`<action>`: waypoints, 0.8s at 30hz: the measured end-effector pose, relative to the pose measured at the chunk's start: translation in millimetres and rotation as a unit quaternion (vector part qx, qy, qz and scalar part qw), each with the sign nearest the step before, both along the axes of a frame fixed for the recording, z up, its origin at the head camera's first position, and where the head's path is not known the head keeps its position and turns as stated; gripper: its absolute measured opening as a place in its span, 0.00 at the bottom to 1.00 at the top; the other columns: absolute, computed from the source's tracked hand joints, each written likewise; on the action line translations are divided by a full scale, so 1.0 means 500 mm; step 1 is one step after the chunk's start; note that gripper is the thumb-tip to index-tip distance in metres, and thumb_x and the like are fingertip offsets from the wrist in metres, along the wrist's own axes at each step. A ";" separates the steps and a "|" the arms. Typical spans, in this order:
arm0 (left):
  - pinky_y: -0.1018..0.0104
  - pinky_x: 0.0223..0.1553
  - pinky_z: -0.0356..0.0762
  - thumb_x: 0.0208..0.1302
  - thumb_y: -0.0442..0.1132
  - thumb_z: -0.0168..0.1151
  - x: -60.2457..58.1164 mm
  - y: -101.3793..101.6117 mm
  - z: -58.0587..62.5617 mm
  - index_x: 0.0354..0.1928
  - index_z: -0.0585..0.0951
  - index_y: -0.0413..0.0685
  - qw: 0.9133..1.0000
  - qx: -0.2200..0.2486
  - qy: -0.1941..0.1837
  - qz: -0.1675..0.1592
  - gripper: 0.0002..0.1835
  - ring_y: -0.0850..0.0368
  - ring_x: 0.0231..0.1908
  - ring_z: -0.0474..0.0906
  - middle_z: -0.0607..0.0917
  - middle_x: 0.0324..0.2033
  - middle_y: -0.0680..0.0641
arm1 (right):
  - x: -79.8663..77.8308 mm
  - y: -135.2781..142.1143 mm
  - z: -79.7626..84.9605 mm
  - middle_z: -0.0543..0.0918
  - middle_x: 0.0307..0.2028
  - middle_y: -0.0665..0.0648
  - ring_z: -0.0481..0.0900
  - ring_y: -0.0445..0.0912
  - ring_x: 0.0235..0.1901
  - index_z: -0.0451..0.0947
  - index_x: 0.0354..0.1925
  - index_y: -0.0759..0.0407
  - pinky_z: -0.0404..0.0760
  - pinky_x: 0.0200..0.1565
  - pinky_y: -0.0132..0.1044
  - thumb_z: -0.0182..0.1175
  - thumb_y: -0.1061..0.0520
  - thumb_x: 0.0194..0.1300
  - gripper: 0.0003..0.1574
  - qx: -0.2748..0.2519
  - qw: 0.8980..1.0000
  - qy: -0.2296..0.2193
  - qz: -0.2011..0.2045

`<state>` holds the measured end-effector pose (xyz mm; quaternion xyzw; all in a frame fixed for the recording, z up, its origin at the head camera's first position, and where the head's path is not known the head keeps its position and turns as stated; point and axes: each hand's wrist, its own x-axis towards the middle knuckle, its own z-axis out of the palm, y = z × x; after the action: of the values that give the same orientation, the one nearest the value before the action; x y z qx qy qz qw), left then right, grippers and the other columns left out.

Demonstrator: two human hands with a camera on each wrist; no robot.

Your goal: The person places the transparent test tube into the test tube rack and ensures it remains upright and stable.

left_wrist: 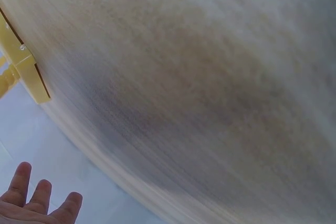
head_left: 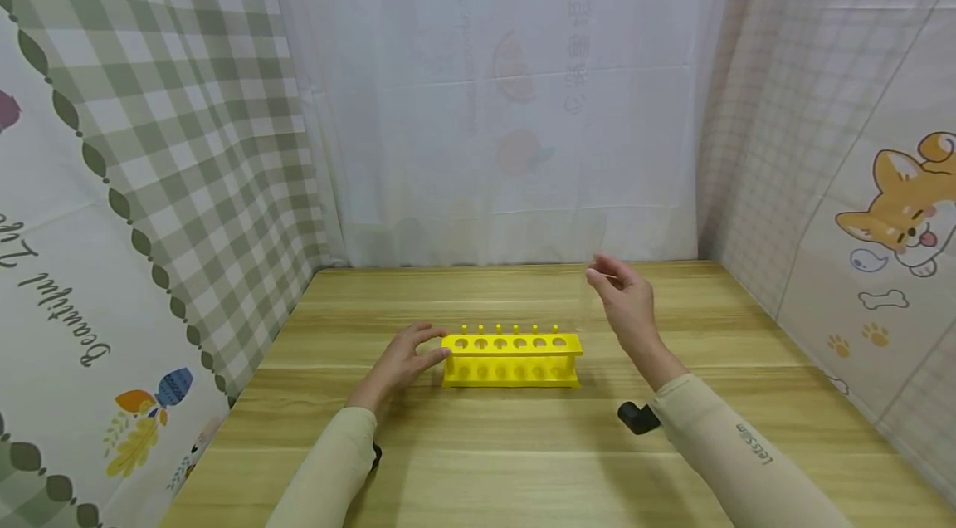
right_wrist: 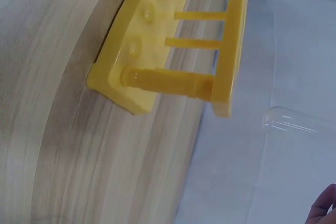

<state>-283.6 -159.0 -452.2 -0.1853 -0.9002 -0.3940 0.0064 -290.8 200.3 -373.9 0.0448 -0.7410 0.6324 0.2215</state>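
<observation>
The clear tube (right_wrist: 296, 122) asks for a light, upright pinch — its wall is hard to see, so I should judge by the rounded lower end — and a steadied rack. My right hand (head_left: 629, 302) pinches it between thumb and fingers; the tube hangs below them, near the right end of the yellow rack (head_left: 511, 352) but apart from it. My left hand (head_left: 403, 358) grips the rack's left end with thumb and forefinger, other fingers loosely spread.

Left sleeve (head_left: 327, 462) and right sleeve (head_left: 735, 449) are pale beige; up-arm from the right cuff (head_left: 674, 397) runs small dark lettering (head_left: 754, 443), and beside that cuff juts an angular black device (head_left: 637, 418).
</observation>
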 end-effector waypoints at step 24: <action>0.36 0.61 0.66 0.71 0.50 0.61 0.000 0.001 0.001 0.63 0.78 0.44 1.000 -0.019 0.001 -0.001 0.25 0.33 0.68 0.61 0.66 0.68 0.33 | 0.021 -0.033 -0.018 0.81 0.52 0.62 0.80 0.38 0.43 0.75 0.62 0.64 0.77 0.48 0.24 0.63 0.51 0.70 0.28 0.021 0.998 -0.013 0.061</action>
<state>-283.6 -158.7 -451.7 -0.1870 -0.9071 -0.3770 0.0034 -280.5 183.9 -382.7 0.0858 -0.7529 0.6295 0.1719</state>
